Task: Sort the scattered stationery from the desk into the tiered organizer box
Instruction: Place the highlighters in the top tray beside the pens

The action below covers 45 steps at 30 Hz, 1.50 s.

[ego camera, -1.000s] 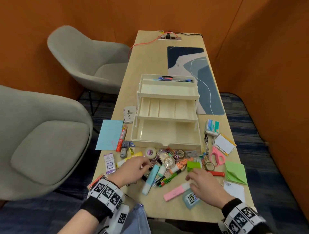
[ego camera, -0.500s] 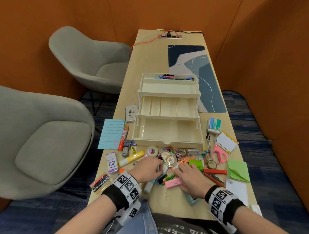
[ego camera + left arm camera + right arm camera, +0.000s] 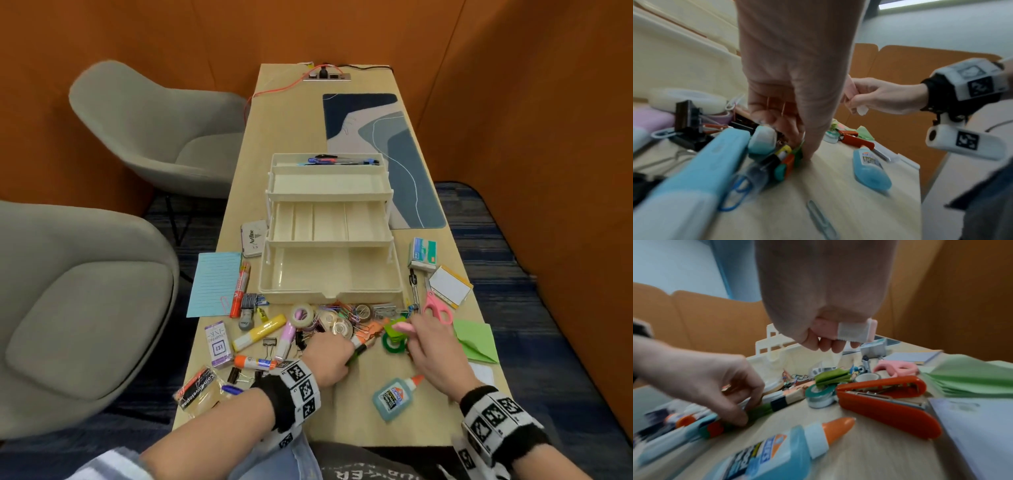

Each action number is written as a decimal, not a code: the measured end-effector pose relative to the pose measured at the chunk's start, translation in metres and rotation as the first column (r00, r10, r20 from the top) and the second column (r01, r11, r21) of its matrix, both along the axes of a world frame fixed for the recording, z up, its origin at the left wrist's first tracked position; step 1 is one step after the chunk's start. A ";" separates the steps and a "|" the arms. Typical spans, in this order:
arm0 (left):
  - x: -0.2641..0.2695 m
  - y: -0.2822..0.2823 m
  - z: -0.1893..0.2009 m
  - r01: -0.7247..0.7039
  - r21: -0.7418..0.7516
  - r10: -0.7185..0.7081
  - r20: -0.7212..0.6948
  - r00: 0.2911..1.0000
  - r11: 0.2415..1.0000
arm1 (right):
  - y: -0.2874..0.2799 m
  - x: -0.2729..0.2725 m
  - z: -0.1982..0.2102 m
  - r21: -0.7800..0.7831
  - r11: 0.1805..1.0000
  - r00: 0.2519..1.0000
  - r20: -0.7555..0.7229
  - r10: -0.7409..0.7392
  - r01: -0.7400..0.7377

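Just in front of the cream plastic tiered organizer box point(image 3: 330, 240), its trays fanned open on the pale wooden desk point(image 3: 356, 418), lies the heap of stationery. The right hand point(image 3: 432, 349) has its fingers curled round a pink highlighter with a white label point(image 3: 851, 331), lifted above the heap. The left hand point(image 3: 330, 358) reaches fingers-down into a bundle of markers point(image 3: 784, 155) (whether it actually grips them, I can't tell). Nearer the person than the organizer lie a blue glue bottle with an orange cap point(image 3: 394, 397) and an orange stapler point(image 3: 885, 404).
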<state>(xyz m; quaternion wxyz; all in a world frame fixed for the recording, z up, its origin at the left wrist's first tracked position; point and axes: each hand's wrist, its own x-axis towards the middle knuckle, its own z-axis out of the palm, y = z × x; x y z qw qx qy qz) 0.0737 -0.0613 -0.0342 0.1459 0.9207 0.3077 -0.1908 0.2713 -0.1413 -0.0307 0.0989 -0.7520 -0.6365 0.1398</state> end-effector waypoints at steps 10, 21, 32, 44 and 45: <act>-0.048 0.022 0.020 -0.263 -0.431 0.449 0.417 0.790 0.863 | -0.004 -0.003 0.016 -0.039 0.988 0.979 -0.138 -0.153 0.149; -0.048 0.102 0.053 -0.633 -0.231 0.672 0.335 0.661 0.739 | 0.006 -0.019 0.027 -0.104 0.991 0.974 -0.219 0.058 -0.082; -0.017 0.139 0.026 -0.516 0.112 0.523 -0.045 0.851 0.849 | 0.029 -0.017 0.062 0.143 0.989 0.958 -0.274 0.084 -0.046; -0.033 0.152 0.024 -0.518 0.082 0.522 -0.027 0.853 0.851 | 0.237 0.009 0.114 0.253 0.959 0.958 -0.281 -0.053 0.128; -0.034 0.149 0.029 -0.529 0.063 0.528 0.023 0.849 0.847 | 0.249 0.009 0.112 0.211 0.969 0.952 -0.299 -0.062 0.130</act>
